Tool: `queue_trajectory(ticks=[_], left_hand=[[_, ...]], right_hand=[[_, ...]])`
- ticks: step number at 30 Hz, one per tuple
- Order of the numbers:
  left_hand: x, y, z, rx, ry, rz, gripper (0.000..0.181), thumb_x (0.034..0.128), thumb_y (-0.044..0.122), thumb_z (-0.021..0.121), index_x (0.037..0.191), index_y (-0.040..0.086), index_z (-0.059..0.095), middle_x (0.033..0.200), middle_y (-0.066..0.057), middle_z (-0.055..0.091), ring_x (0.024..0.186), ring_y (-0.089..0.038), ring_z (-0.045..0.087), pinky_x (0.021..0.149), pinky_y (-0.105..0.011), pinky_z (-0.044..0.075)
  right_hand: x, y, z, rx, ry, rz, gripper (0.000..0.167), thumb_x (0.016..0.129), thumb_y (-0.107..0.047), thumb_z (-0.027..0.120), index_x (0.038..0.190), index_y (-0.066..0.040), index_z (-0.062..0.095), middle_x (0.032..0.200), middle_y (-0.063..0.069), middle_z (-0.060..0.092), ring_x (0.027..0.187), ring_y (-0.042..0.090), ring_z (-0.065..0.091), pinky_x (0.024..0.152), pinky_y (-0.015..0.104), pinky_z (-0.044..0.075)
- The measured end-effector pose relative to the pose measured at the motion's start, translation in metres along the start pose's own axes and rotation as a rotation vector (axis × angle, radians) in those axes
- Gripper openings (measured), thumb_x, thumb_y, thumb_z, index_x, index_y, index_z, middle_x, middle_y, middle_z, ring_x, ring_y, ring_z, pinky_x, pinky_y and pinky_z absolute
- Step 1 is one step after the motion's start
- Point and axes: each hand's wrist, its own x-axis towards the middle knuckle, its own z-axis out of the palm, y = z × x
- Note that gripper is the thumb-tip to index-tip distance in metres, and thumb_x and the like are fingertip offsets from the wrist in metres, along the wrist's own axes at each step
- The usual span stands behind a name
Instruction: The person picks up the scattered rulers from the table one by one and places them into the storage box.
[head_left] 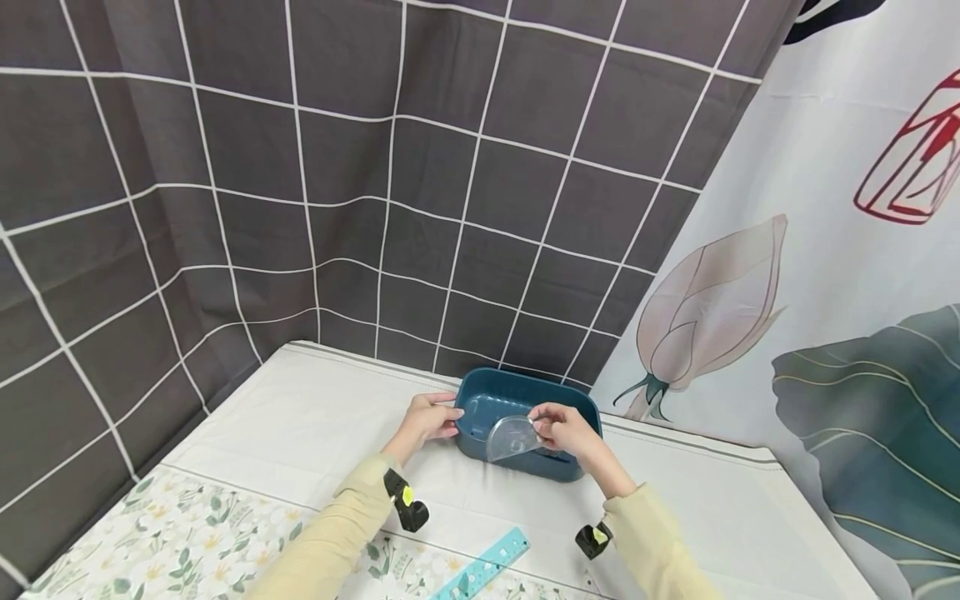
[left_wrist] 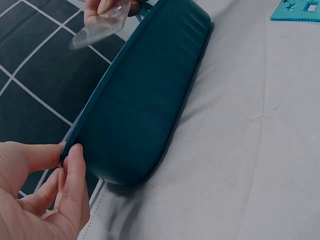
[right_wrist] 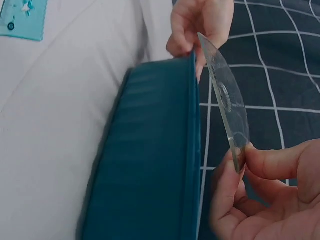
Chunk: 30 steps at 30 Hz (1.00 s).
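Note:
A dark teal plastic bin point(head_left: 525, 471) stands on the white cloth against the curtain. Its left rim is pinched between the thumb and fingers of my left hand point(head_left: 426, 423), as the left wrist view also shows on the bin wall point(left_wrist: 140, 100). Over the bin's opening, my right hand point(head_left: 566, 432) holds a clear half-round protractor point(head_left: 510, 437) by one corner. In the right wrist view the thumb and fingers pinch the protractor point(right_wrist: 227, 97), which is tilted and apart from the bin. Beneath the right hand, the bin's contents are partly hidden; I cannot tell what they are.
A light blue stencil ruler point(head_left: 483, 567) lies near the front, across the edge of a floral cloth point(head_left: 202, 533). Behind the bin hangs a dark grid-patterned curtain point(head_left: 450, 250). To the right is a white hanging with flower prints point(head_left: 712, 300).

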Motion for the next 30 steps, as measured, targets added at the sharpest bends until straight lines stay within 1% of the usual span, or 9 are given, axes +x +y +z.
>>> queue_trajectory(ticks=[6,9,12,15,18,21,25,30], left_hand=[[0.001,-0.001,0.001,-0.002,-0.005,0.000,0.045,0.0833,-0.004,0.066,0.128,-0.003,0.058,0.075,-0.011,0.066,0.054,-0.005,0.055,0.056,-0.018,0.060],[0.001,-0.002,0.001,-0.002,-0.004,-0.001,0.045,0.0833,-0.004,0.066,0.128,-0.003,0.058,0.074,-0.011,0.066,0.053,-0.005,0.055,0.056,-0.018,0.060],[0.001,-0.001,0.000,-0.003,-0.004,-0.001,0.045,0.0833,-0.004,0.066,0.128,-0.003,0.058,0.074,-0.010,0.066,0.054,-0.005,0.055,0.056,-0.018,0.060],[0.001,-0.002,0.000,-0.003,-0.003,0.000,0.045,0.0834,-0.004,0.066,0.128,-0.003,0.058,0.075,-0.010,0.066,0.054,-0.005,0.055,0.056,-0.018,0.060],[0.001,-0.002,0.000,0.001,-0.002,-0.001,0.045,0.0835,-0.004,0.066,0.128,-0.003,0.058,0.080,-0.013,0.067,0.055,-0.006,0.055,0.057,-0.019,0.061],[0.002,-0.003,0.000,0.005,-0.004,-0.001,0.045,0.0835,-0.004,0.066,0.128,-0.002,0.058,0.085,-0.017,0.069,0.055,-0.005,0.055,0.057,-0.019,0.061],[0.003,-0.002,0.000,0.002,-0.006,0.002,0.046,0.0832,-0.004,0.066,0.128,-0.003,0.058,0.091,-0.020,0.070,0.052,-0.005,0.055,0.056,-0.018,0.060],[0.003,-0.002,0.000,0.002,-0.006,0.000,0.045,0.0830,-0.004,0.066,0.127,-0.003,0.058,0.089,-0.019,0.070,0.050,-0.005,0.055,0.053,-0.017,0.059]], right_hand=[[0.006,0.007,-0.001,0.028,0.093,0.041,0.021,0.095,0.000,0.047,0.112,0.009,0.057,0.079,0.003,0.053,0.064,0.011,0.046,0.060,0.021,0.045],[0.009,0.012,0.000,0.043,0.128,0.051,0.022,0.094,0.002,0.046,0.111,0.011,0.055,0.079,0.003,0.053,0.063,0.010,0.047,0.059,0.019,0.047],[0.012,0.018,0.000,0.048,0.148,0.047,0.020,0.093,0.003,0.046,0.109,0.012,0.055,0.078,0.003,0.053,0.063,0.009,0.046,0.058,0.018,0.047],[0.014,0.025,-0.001,0.051,0.161,0.047,0.019,0.094,0.002,0.045,0.107,0.012,0.054,0.080,0.005,0.054,0.064,0.010,0.048,0.058,0.019,0.047],[0.016,0.032,-0.002,0.048,0.163,0.059,0.017,0.095,0.002,0.043,0.106,0.011,0.053,0.083,0.008,0.053,0.066,0.013,0.048,0.059,0.021,0.047],[0.017,0.036,-0.002,0.034,0.162,0.068,0.017,0.094,0.003,0.041,0.105,0.010,0.052,0.084,0.009,0.053,0.068,0.014,0.049,0.060,0.023,0.047],[0.019,0.037,0.000,-0.015,0.176,0.073,0.018,0.094,0.002,0.042,0.105,0.009,0.054,0.084,0.010,0.055,0.068,0.015,0.051,0.059,0.023,0.047],[0.020,0.037,0.003,-0.089,0.186,0.070,0.017,0.094,0.001,0.045,0.104,0.008,0.058,0.084,0.012,0.059,0.069,0.014,0.056,0.058,0.023,0.049]])
